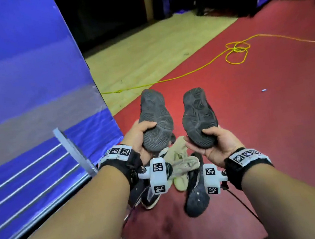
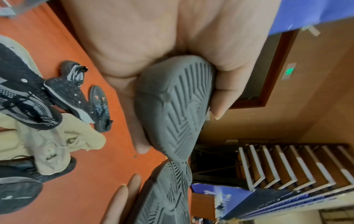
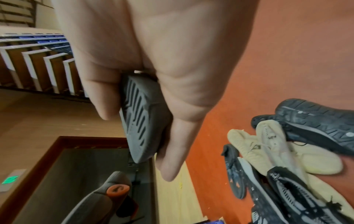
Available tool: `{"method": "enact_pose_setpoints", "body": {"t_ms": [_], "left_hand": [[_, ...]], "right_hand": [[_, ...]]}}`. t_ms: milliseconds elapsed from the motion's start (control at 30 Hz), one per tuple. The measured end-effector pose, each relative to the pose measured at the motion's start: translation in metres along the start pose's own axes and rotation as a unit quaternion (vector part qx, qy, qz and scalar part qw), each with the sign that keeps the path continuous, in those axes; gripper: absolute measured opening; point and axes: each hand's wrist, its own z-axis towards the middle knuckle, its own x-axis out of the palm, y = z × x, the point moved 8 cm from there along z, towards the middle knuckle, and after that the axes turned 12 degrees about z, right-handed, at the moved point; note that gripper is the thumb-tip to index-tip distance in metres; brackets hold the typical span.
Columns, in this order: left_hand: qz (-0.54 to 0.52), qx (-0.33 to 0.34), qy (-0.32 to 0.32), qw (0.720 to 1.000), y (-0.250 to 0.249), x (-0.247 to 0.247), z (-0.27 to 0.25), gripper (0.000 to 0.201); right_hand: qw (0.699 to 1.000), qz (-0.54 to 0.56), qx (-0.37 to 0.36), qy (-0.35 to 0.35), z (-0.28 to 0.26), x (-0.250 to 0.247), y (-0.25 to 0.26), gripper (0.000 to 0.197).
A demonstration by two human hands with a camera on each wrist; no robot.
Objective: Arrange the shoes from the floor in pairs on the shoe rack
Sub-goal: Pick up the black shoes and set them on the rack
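Nearest the camera: both forearms reach forward, wrist bands with tag markers on each.

Left hand (image 1: 138, 139) grips the heel end of a dark grey shoe (image 1: 155, 119), sole up, thumb curled over the tread. Right hand (image 1: 218, 141) does the same with the matching dark grey shoe (image 1: 198, 115), thumb over the heel, fingers underneath. Both grips are closed on a shoe. The left wrist view confirms fingers (image 2: 140, 136) wrapped round the heel, and the right wrist view shows the thumb and fingers pinching the sole's edge.

The soles face up and sit side by side, apart, probably so the tread patterns can be compared: they look alike, so this reads as a matched pair lifted clear of the pile.

Just below and beyond the hands, on the red floor (image 1: 272, 125), lies the leftover heap: beige knit shoes (image 1: 179, 156), a black shoe sole-up (image 1: 197, 198), and a black and white trainer (image 1: 150, 197) partly hidden by the left wrist mount. These are still jumbled and unpaired.

To the left, the shoe rack (image 1: 30, 174) shows its metal rails against blue fabric, near the left arm. No shoes are visible on the part in view.

Farther off, a yellow cord (image 1: 236, 54) loops across the floor, with wood flooring behind.

Likely next: turn the pair upright and set them together on the rails.
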Motion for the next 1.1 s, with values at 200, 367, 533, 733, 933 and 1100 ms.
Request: {"method": "enact_pose_setpoints", "body": {"t_ms": [200, 367, 533, 733, 933, 1100], "left_hand": [[-0.051, 0.026, 0.003, 0.998, -0.068, -0.021, -0.105, 0.057], [-0.014, 0.108, -0.020, 0.994, -0.116, -0.063, -0.181, 0.061], [0.029, 0.144, -0.104, 0.984, -0.138, -0.127, -0.244, 0.063], [0.129, 0.154, -0.252, 0.947, -0.139, -0.210, -0.279, 0.061], [0.308, 0.081, -0.350, 0.881, -0.109, -0.289, -0.270, 0.063], [0.452, -0.026, -0.402, 0.796, -0.087, -0.343, -0.246, 0.103]], "right_hand": [[0.995, 0.009, 0.013, 0.095, -0.072, 0.100, -0.007, 0.046], [0.987, -0.033, 0.017, 0.153, -0.123, 0.174, -0.031, 0.058], [0.976, -0.083, 0.028, 0.197, -0.157, 0.233, -0.070, 0.066], [0.961, -0.174, 0.007, 0.216, -0.154, 0.274, -0.125, 0.059], [0.928, -0.310, -0.001, 0.207, -0.120, 0.288, -0.204, 0.039], [0.876, -0.436, -0.022, 0.203, -0.086, 0.291, -0.269, 0.049]]}}
